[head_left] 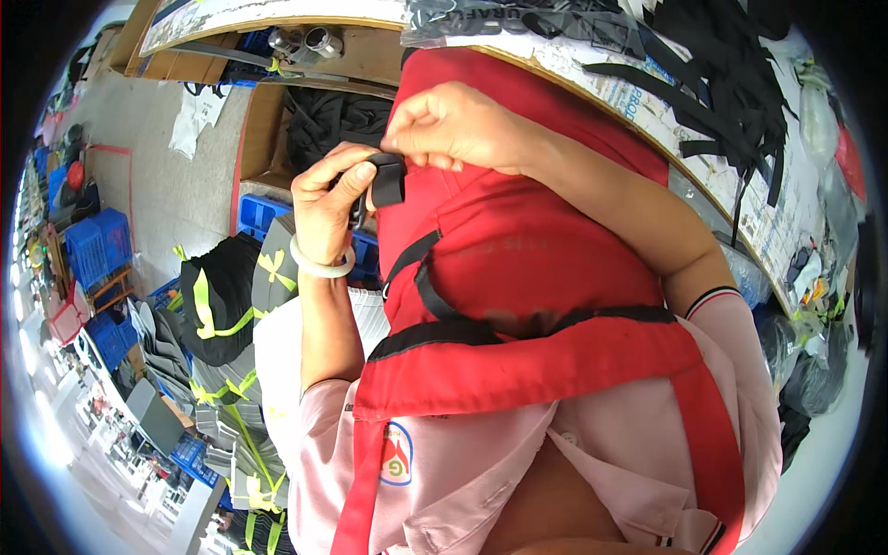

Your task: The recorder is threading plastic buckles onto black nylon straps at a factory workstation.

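Note:
A red fabric piece [518, 250] with black webbing straps [435, 296] is draped over my right forearm and lap. My left hand [326, 208], with a pale bangle on the wrist, grips a black strap end with a black buckle [387, 180] at the red piece's upper left edge. My right hand [444, 125] pinches the red fabric and strap right beside that buckle, fingers closed on it. Both hands nearly touch each other. The lower part of the red piece hangs across my pink shirt.
A wooden worktable [592, 69] runs along the top right, covered with loose black straps [721, 65] and a plastic bag. Blue crates [97, 245] and stacks of grey and black garments with yellow-green tape [222, 305] stand on the floor to the left.

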### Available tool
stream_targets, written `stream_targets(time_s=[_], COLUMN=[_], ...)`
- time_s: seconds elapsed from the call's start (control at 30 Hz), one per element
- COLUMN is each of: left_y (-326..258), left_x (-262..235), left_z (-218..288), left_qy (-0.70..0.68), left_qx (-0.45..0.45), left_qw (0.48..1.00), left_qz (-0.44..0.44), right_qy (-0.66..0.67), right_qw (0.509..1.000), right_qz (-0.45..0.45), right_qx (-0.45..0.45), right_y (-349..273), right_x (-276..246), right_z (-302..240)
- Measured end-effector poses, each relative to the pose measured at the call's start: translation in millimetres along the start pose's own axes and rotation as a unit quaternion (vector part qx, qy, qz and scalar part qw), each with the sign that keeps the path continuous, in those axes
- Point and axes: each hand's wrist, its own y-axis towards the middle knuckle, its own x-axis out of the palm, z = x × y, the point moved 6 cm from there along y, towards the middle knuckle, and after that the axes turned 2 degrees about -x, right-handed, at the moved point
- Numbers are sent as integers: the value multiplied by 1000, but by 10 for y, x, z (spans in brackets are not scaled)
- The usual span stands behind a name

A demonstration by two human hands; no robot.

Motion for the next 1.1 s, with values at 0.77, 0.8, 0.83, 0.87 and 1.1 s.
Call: stream_targets(time_s=[0.77, 0.8, 0.83, 0.87, 1.1], left_y=[266, 264, 268, 262, 269], left_x=[599, 565, 541, 527, 914], left_z=[-537, -605, -612, -626, -897], left_qy=[-127, -157, -198, -239, -411], left_qx=[-143, -180, -190, -202, -305], left_qw=[977, 967, 958, 946, 855], left_qz=[-97, -90, -86, -83, -86], right_qy=[27, 62, 102, 103, 66], right_qw=[998, 994, 990, 989, 990], right_qz=[55, 85, 93, 103, 118], right_qx=[34, 21, 30, 28, -24], right_y=[-336, -394, -434, -478, -619], right_x=[-285, -366, -450, -487, -438], right_z=[297, 338, 396, 418, 410])
